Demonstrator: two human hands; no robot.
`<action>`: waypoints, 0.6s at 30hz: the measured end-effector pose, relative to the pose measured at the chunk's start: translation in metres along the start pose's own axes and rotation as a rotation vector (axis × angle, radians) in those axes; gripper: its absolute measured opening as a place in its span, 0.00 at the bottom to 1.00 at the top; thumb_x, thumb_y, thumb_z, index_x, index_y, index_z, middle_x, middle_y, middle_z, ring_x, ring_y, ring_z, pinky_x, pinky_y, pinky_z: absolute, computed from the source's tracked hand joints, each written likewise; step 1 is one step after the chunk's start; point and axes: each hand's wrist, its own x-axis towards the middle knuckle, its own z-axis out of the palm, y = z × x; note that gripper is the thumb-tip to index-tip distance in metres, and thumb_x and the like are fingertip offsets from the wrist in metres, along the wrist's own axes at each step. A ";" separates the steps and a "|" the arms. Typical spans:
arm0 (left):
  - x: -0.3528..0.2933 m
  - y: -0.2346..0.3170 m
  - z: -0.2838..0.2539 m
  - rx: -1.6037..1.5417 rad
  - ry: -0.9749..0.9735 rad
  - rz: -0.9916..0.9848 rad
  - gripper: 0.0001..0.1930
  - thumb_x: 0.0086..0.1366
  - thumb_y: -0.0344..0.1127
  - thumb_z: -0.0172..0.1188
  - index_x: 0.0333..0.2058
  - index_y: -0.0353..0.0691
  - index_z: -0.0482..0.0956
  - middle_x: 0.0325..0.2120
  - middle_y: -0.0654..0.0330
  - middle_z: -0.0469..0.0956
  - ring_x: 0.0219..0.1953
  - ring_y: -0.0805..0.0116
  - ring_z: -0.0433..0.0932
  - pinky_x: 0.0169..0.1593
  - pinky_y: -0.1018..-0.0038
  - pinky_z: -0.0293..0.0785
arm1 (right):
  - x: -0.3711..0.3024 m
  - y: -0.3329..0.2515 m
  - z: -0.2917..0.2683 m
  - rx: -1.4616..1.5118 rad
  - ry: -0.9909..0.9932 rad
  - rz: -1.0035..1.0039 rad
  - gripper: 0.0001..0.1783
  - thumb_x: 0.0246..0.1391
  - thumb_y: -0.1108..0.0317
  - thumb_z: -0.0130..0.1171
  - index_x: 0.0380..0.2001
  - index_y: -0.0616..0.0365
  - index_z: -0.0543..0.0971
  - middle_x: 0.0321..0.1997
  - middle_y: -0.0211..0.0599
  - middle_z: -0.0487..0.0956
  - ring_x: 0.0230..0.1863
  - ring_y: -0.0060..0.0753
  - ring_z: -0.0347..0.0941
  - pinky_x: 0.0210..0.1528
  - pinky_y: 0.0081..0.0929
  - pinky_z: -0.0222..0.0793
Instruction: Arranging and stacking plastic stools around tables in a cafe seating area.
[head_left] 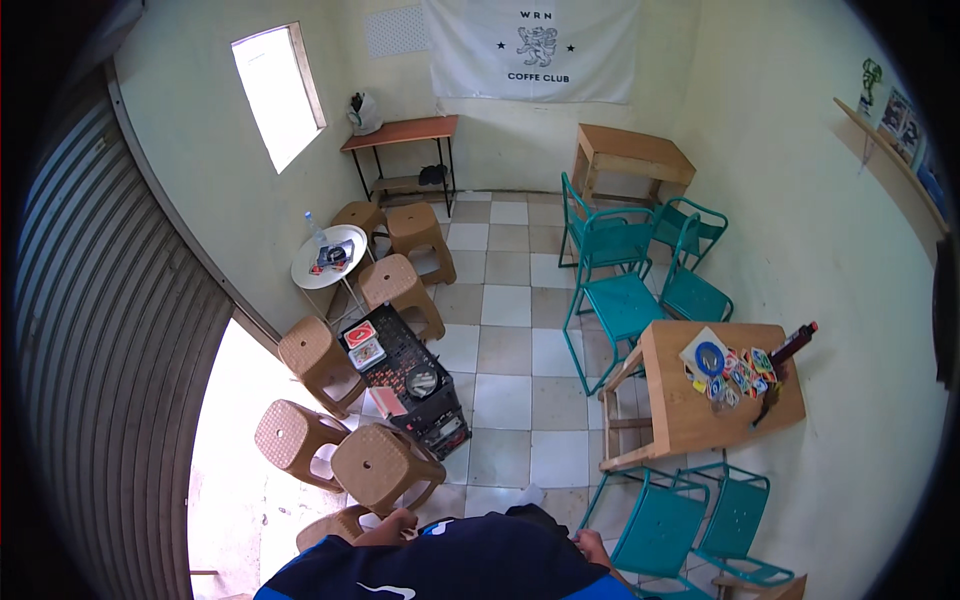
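Observation:
At the lower edge my left hand (390, 527) is held close to my dark blue shirt (470, 560), its fingers curled in. A small pale spot shows at the fingertips, too small to name. My right hand (592, 548) is at the other side of the shirt, its fingers mostly hidden. Nearest my left hand stands a brown plastic stool (375, 465). Beyond it is a low black table (405, 350) with playing cards (362, 345), a round dish (421, 380) and a pink sheet (388, 401). A green metal chair (660, 522) stands beside my right hand.
Several stools line the left, near a round white table (300, 268) and a rolling shutter (110, 330). At right, a wooden table (690, 425) bears scattered cards (740, 375) and a blue ring (710, 358). Green chairs (620, 300) stand beyond it. A tiled aisle (503, 350) runs between.

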 end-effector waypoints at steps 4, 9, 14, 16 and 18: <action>0.033 0.153 -0.021 -0.112 0.034 -0.233 0.11 0.46 0.37 0.47 0.20 0.36 0.75 0.19 0.55 0.73 0.23 0.64 0.73 0.28 0.69 0.69 | 0.029 -0.083 -0.049 -0.122 -0.039 -0.029 0.17 0.47 0.62 0.44 0.42 0.53 0.66 0.31 0.35 0.72 0.22 0.31 0.69 0.22 0.34 0.65; 0.098 0.265 -0.039 0.036 0.067 0.094 0.11 0.45 0.37 0.47 0.21 0.38 0.77 0.22 0.50 0.74 0.27 0.58 0.74 0.32 0.67 0.69 | 0.086 -0.181 -0.066 -0.209 -0.068 -0.106 0.17 0.48 0.61 0.43 0.43 0.52 0.66 0.30 0.34 0.73 0.23 0.29 0.69 0.22 0.32 0.66; 0.139 0.318 -0.062 -0.212 0.011 -0.101 0.11 0.45 0.36 0.48 0.22 0.38 0.76 0.19 0.55 0.74 0.23 0.64 0.72 0.30 0.71 0.67 | 0.107 -0.279 -0.034 -0.280 -0.155 -0.258 0.15 0.47 0.63 0.44 0.40 0.53 0.69 0.30 0.33 0.73 0.23 0.26 0.69 0.20 0.26 0.66; 0.158 0.348 -0.080 -0.219 0.004 -0.087 0.10 0.45 0.36 0.48 0.20 0.38 0.75 0.19 0.56 0.74 0.22 0.65 0.72 0.28 0.72 0.67 | 0.120 -0.303 -0.024 -0.314 -0.188 -0.290 0.15 0.46 0.64 0.45 0.40 0.54 0.69 0.30 0.32 0.73 0.23 0.26 0.69 0.20 0.25 0.66; 0.171 0.392 -0.109 -0.196 -0.041 -0.023 0.09 0.50 0.37 0.46 0.21 0.40 0.73 0.18 0.63 0.71 0.20 0.72 0.68 0.22 0.76 0.63 | 0.138 -0.319 -0.018 -0.363 -0.206 -0.320 0.17 0.46 0.64 0.45 0.41 0.54 0.69 0.29 0.32 0.73 0.23 0.25 0.68 0.21 0.26 0.65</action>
